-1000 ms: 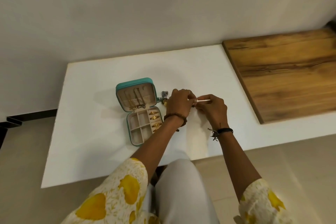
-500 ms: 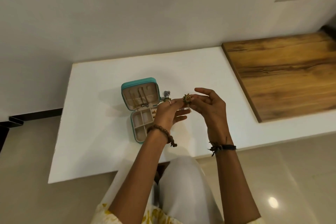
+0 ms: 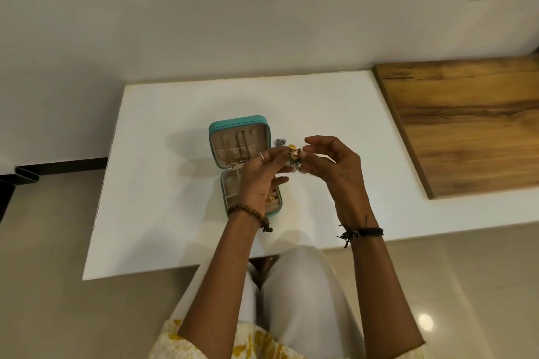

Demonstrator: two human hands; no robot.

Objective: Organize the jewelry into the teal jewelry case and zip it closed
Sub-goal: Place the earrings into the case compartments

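Both hands raised, left hand and right hand pinching gold earring, teal case holding rings

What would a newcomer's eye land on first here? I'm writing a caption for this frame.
Both hands, the left hand and right hand, pinch a small gold ornament between them, raised over the white table. Behind the left hand lies the open teal jewelry case, chains in its lid. A wooden board sits far right.
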